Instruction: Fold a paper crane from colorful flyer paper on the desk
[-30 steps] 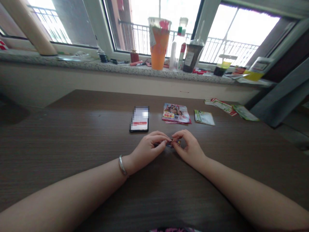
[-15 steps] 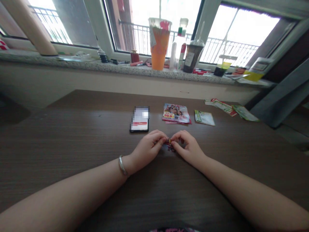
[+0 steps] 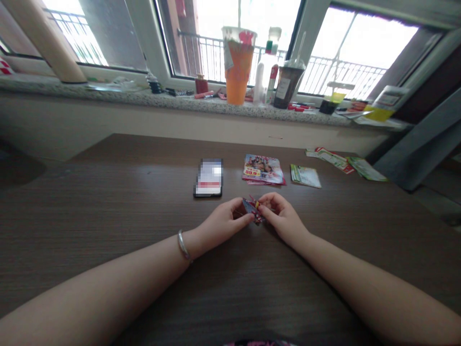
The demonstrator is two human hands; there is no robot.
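Paper (image 3: 248, 206) sits between left hand (image 3: 220, 220) and right hand (image 3: 287, 215), touching both.

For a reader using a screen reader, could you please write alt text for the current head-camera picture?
A person's left hand and right hand hold a small folded paper between them at a brown table. Beyond lie a phone and several leaflets, with drinks on the windowsill.
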